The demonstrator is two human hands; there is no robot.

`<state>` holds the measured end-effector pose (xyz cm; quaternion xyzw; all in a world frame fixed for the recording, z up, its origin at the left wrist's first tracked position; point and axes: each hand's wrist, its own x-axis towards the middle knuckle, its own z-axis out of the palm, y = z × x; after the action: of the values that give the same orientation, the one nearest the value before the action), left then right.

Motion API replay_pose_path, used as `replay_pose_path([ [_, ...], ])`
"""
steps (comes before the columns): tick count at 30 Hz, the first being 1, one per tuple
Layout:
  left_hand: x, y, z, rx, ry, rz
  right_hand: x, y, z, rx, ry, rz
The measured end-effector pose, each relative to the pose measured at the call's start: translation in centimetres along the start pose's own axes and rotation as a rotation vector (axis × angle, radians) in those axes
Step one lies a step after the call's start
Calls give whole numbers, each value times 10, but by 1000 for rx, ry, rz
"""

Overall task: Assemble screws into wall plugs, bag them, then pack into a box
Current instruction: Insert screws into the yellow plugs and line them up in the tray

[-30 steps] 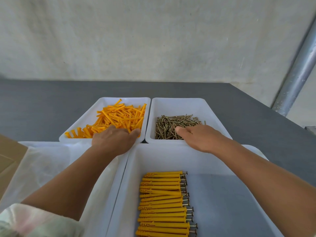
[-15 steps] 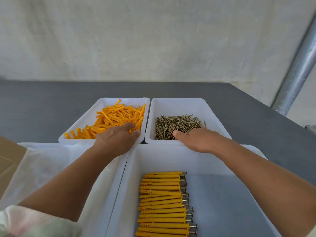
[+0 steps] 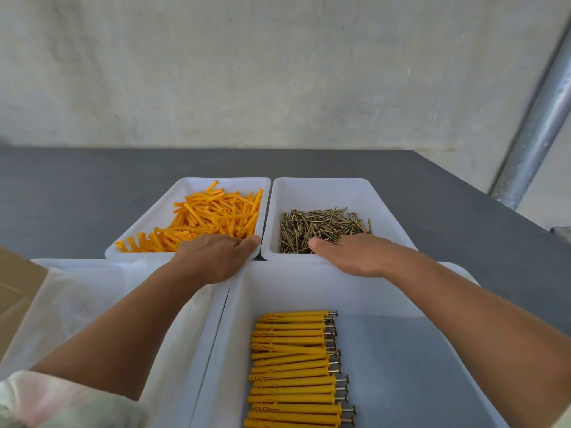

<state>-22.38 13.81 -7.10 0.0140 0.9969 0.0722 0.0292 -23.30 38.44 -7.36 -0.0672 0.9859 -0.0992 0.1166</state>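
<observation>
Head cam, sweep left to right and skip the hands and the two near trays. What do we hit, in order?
cardboard box → plug tray holding loose orange wall plugs → screw tray → metal pipe slanting up at the right edge

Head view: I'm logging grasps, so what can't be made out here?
Left hand: fingertips hidden behind its back; any grasp unseen.
Right hand: fingertips likewise hidden over the screws.
Assembled plugs: row cut off by bottom edge.
Cardboard box: cut off by left edge.
</observation>
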Motion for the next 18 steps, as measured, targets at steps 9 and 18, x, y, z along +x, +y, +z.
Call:
replay_pose_path([
  [9, 0, -2, 2, -12, 31, -1, 0, 0, 2, -20, 47, -30],
  [18, -4, 0, -4, -160, 102, 26, -6, 1, 0, 114, 163, -118],
])
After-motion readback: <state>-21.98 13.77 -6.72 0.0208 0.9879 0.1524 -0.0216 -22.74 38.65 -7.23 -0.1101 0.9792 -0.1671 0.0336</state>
